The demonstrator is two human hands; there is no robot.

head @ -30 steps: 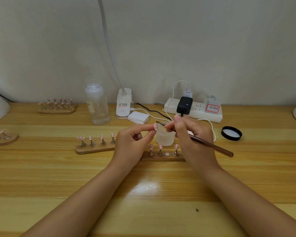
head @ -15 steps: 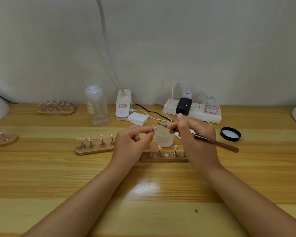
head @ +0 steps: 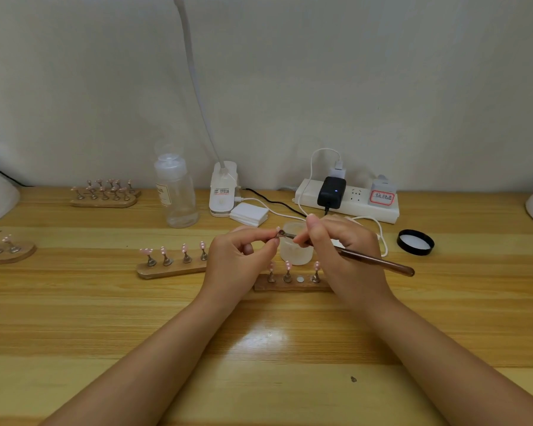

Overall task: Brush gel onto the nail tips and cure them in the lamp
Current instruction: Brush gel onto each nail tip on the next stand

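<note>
I hold the nail tip (head: 278, 231) up off its stand, just left of centre frame, so I can turn its face toward me and reach it with the bristles instead of working down among its neighbours. My left hand (head: 239, 259) pinches it between thumb and forefinger, the other fingers curled into the palm; the tip is so small that I can barely see more than a pale sliver at my fingertips.

My right hand (head: 340, 253) grips the brush (head: 373, 259) low down, pencil-fashion, fingers closed tight round the handle, which trails off toward the right of the frame. The bristle end meets the nail tip, right in front of the gel jar (head: 296, 247), kept near so reloading is a short reach. Its black lid (head: 416, 242) lies apart at right.

Below my hands the stand (head: 291, 284) shows one bare slot among three mounted tips, I judge that is where this one goes back. The gooseneck lamp (head: 223, 192) waits at the back, centre.
</note>
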